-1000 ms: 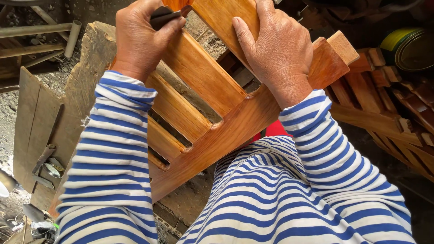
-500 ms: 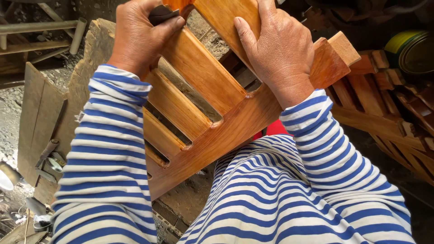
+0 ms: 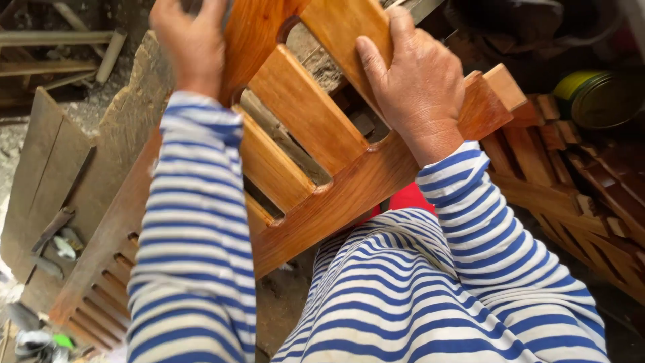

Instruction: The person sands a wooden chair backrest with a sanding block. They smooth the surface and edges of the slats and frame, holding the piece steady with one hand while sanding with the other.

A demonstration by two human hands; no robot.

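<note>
Since half a second ago the left hand has slid up toward the top edge of the view, and the dark pad it was pinching isn't visible anymore, so I can't tell if the fingers are still closed on anything. They run out of the picture. The slatted wooden frame has also tipped a bit more toward the left arm, which now covers more of its lower end.

The frame is orange-brown, glossy, with flat slats set into a thick side rail. It lies slanted across the person's lap, lower end down by the left sleeve, upper end up past the right hand. The right hand lies flat over the top slat and the rail, fingers spread and wrapped over the slat's edge, thumb pressing on its face, so it's clamped on the frame.

Under the frame, a rough grey plank runs down the left side, with another darker slatted piece at the bottom left corner. Over on the right there's a stack of similar reddish slatted frames, and a round tin with a yellow-green rim sits just beyond them near the right edge. Both sleeves and the lap are blue and white stripes.
</note>
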